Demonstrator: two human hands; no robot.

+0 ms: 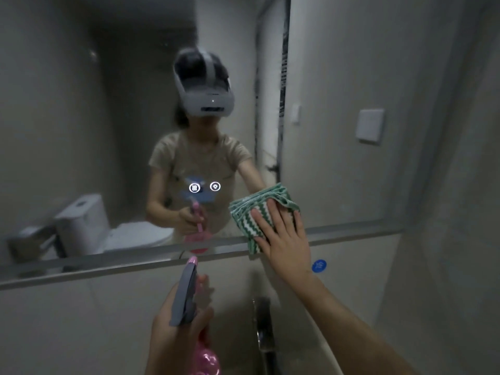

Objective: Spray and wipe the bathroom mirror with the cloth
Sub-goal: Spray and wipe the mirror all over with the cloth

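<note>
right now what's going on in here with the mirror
A person is cleaning the bathroom mirror. The right hand presses a green and white striped cloth flat against the glass near the mirror's lower edge, fingers spread. The left hand grips a pink spray bottle with a grey head, its nozzle aimed at the mirror. A faucet sits below, between the arms. Whether spray is coming out cannot be told.

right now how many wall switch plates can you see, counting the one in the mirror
2: one real switch plate on the wall right of the mirror, and its smaller reflection just inside the mirror's right edge. Others may be out of view.
</note>
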